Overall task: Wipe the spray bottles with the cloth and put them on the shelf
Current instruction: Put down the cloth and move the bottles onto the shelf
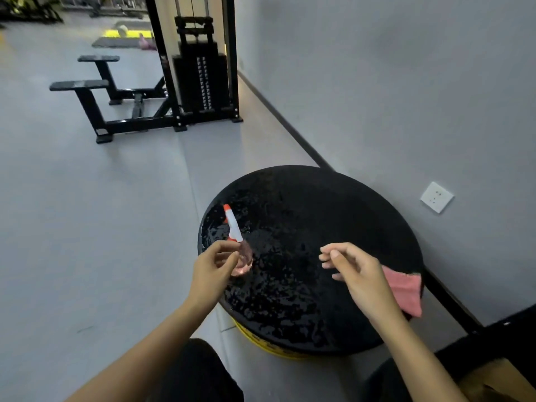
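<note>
Left hand at a spray bottle (235,232) on a round black platform (319,204)

The left hand (213,266) curls its fingertips against the pink bottle near the platform's left edge; whether it truly pinches, I cannot tell. The right hand (358,274) hovers loosely curled, empty. A pink cloth (403,288) lies at the right rim. Beyond stands a cable machine (200,76).

Head view, forward and down, seemingly close above black round top (333,204).

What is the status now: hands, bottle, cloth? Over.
Left hand at spray bottle, fingers touching its body, grip unclear. Right hand loose, holds nothing. Bottle upright on black round top. Pink cloth at top's right edge; nothing blocks.
</note>
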